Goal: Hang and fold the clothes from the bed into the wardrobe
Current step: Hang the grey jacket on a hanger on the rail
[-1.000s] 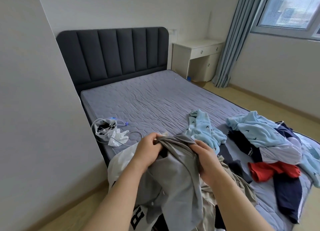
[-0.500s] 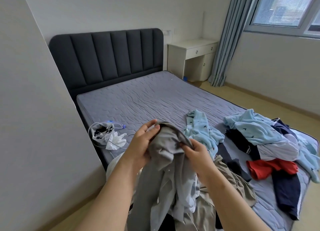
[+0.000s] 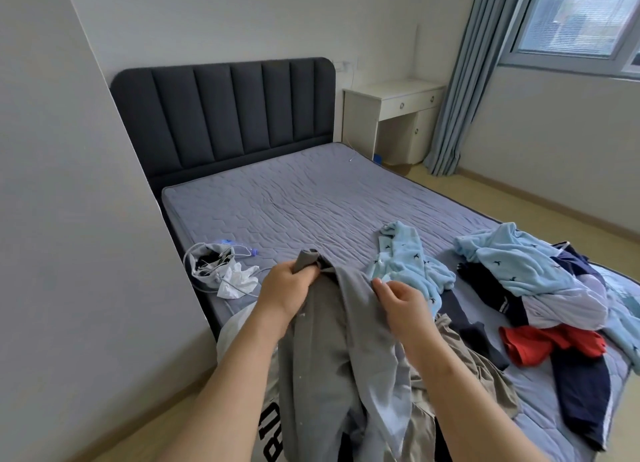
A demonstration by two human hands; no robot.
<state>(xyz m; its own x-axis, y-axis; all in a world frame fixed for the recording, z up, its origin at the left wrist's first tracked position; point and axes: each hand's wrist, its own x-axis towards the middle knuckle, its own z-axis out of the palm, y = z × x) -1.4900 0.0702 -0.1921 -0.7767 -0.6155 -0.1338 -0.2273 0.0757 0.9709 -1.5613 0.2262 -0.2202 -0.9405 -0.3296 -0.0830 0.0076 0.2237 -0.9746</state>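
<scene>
While the left hand grips a bunched end of a grey garment and holds it up over the near edge of the bed, the right hand, just beside it, appears to pinch a fold of the same cloth between thumb and fingertips. The rest of the grey garment hangs down below both hands, crumpled and unfolded.

Judged from this view, the task is at an early stage. This one piece is being sorted out, apparently to find its shape before folding or hanging. No folded stack and no hanger can be seen, and the wardrobe is out of view, so what it already holds cannot be told.

Much is left. Just beyond the right hand lies a light blue top. Further to that hand's right sits a loose heap of clothes, with a red garment and a navy garment at its near side. Under the right forearm a khaki garment lies rumpled. Below the left forearm a white garment with dark lettering hangs off the bed's edge. Left of the left hand rests a bundle of cables with white cloth, which seems no part of the laundry.
</scene>
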